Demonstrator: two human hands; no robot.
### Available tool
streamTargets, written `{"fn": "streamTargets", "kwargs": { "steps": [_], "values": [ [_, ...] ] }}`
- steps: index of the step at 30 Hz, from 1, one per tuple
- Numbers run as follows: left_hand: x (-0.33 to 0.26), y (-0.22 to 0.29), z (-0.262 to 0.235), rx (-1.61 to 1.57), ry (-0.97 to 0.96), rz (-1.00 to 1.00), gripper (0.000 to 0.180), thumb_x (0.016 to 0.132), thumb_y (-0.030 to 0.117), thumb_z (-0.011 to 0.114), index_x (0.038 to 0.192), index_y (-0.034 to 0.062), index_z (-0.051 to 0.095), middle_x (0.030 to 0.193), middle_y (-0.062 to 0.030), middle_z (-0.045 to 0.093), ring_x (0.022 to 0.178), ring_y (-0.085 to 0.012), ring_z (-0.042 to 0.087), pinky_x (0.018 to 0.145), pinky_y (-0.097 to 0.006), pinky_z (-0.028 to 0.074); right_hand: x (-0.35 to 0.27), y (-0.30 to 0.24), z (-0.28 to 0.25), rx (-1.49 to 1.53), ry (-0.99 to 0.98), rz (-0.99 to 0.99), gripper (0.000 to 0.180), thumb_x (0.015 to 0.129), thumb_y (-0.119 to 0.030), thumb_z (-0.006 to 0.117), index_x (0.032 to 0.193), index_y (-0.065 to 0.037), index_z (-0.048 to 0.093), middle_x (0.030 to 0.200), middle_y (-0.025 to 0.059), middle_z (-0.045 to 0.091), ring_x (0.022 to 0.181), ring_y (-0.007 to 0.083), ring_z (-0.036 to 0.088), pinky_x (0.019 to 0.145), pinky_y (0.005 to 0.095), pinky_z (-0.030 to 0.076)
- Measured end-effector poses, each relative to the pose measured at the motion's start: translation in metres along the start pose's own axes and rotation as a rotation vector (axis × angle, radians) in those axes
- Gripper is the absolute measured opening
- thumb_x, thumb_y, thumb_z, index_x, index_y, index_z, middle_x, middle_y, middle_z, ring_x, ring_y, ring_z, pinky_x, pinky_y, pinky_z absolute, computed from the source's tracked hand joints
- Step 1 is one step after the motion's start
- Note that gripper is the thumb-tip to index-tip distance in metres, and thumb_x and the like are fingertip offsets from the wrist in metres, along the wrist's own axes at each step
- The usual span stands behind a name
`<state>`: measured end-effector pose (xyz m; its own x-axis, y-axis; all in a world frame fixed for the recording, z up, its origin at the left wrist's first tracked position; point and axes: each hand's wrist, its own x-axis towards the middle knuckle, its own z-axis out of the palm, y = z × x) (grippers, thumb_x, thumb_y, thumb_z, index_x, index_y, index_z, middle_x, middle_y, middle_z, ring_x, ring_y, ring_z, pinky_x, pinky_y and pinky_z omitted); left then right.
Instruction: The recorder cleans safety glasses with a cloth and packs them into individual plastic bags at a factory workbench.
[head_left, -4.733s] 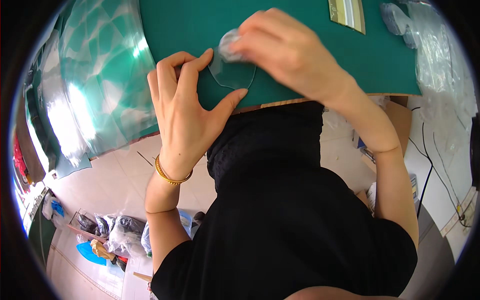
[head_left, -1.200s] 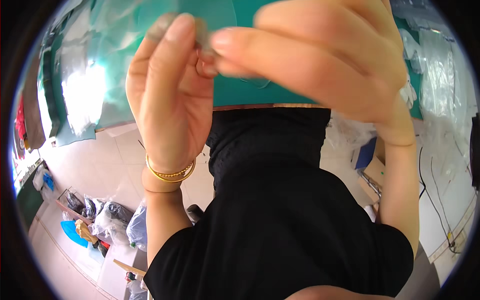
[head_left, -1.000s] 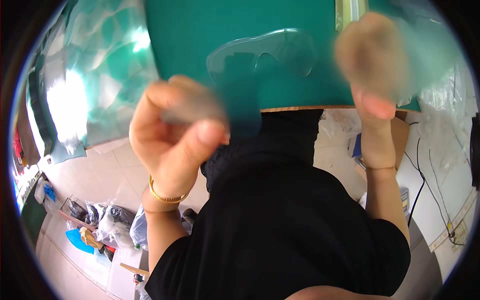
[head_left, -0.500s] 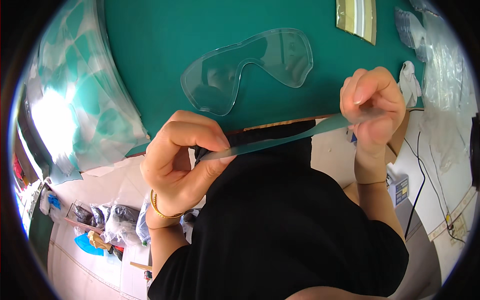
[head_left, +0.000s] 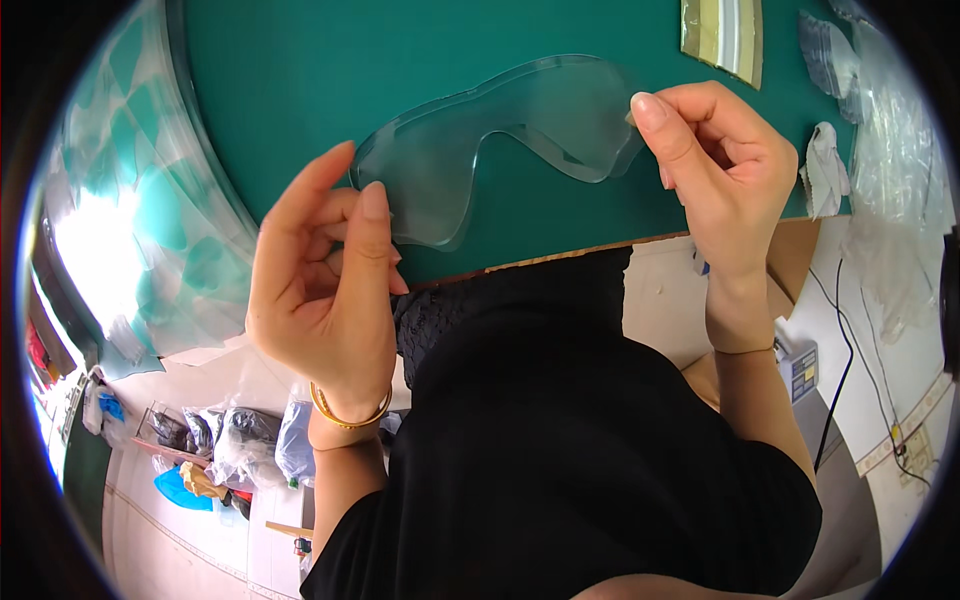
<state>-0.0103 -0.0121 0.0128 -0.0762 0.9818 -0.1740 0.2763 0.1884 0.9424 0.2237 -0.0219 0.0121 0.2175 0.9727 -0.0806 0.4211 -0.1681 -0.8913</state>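
Film (head_left: 420,185): since the earlier frame, turned from edge-on to nearly flat and carried forward over the lens (head_left: 568,105); whether the two touch cannot be told.
Lens: lying on the green counter (head_left: 300,70), seen through the film, their outlines slightly offset.
Left hand (head_left: 322,270): fingers in a narrow pinch at the film's left end, the contact partly hidden.
Right hand (head_left: 728,165): thumb and forefinger pinching the right end.
Handling: film looks light, thin and bendy, likely slick and quick to scratch or take fingerprints; the lens is probably stiffer.
Hold: best by the outer ends, on the very edge, leaving the broad faces untouched.
Shape: two wide lobes joined by a narrower bridge, with a nose arch below.
Textures: matte counter; glossy, translucent sheets (head_left: 150,215) to the left; soft, rumpled white cloth (head_left: 825,172) to the right.
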Motion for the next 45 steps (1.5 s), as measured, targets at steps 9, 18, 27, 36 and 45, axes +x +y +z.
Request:
{"fn": "streamTargets", "kwargs": {
  "steps": [9, 18, 27, 36, 45],
  "values": [
    [0.0008, -0.0058, 0.0043, 0.048, 0.022, 0.113, 0.038, 0.089, -0.008, 0.066, 0.125, -0.007, 0.054, 0.081, -0.0064, 0.063, 0.057, -0.0025, 0.051, 0.046, -0.013, 0.04, 0.0036, -0.0034, -0.0004, 0.0, -0.054, 0.038, 0.02, 0.09, -0.016, 0.073, 0.08, 0.0, 0.068, 0.06, -0.0041, 0.057, 0.052, -0.0001, 0.042, 0.047, 0.0177, 0.029],
    [-0.0003, -0.0084, 0.0048, 0.071, 0.041, 0.123, 0.04, 0.088, -0.009, 0.065, 0.126, -0.0068, 0.053, 0.081, -0.0062, 0.064, 0.056, -0.0024, 0.051, 0.045, -0.013, 0.037, 0.0032, -0.003, 0.002, -0.03, -0.065, 0.04, 0.021, 0.09, -0.016, 0.072, 0.078, 0.0, 0.066, 0.059, -0.0041, 0.055, 0.052, 0.0009, 0.042, 0.048, 0.0181, 0.029],
    [0.0009, -0.0076, 0.0075, 0.061, 0.06, 0.129, 0.04, 0.088, -0.009, 0.065, 0.125, -0.0075, 0.052, 0.079, -0.0063, 0.064, 0.054, -0.0017, 0.049, 0.045, -0.012, 0.035, 0.0044, -0.004, 0.002, -0.022, -0.074, 0.036, 0.021, 0.091, -0.015, 0.072, 0.078, 0.0, 0.065, 0.059, -0.0039, 0.054, 0.053, 0.0011, 0.042, 0.048, 0.0183, 0.03],
    [0.0011, -0.0068, 0.0079, 0.051, 0.056, 0.127, 0.041, 0.087, -0.009, 0.066, 0.126, -0.0072, 0.052, 0.079, -0.0061, 0.064, 0.054, -0.0015, 0.049, 0.044, -0.012, 0.034, 0.0044, -0.0026, 0.0022, -0.031, -0.063, 0.017, 0.02, 0.09, -0.014, 0.072, 0.077, 0.0, 0.065, 0.058, -0.0041, 0.053, 0.052, 0.0009, 0.042, 0.048, 0.0181, 0.03],
    [-0.0014, -0.0085, 0.0092, 0.032, 0.071, 0.13, 0.04, 0.088, -0.008, 0.066, 0.126, -0.0071, 0.052, 0.079, -0.0065, 0.064, 0.052, -0.0013, 0.048, 0.043, -0.013, 0.033, 0.0033, -0.0033, 0.0021, -0.041, -0.068, 0.001, 0.019, 0.09, -0.013, 0.073, 0.078, 0.0, 0.065, 0.059, -0.0035, 0.055, 0.052, 0.0008, 0.044, 0.048, 0.0178, 0.031]
  ]
}}
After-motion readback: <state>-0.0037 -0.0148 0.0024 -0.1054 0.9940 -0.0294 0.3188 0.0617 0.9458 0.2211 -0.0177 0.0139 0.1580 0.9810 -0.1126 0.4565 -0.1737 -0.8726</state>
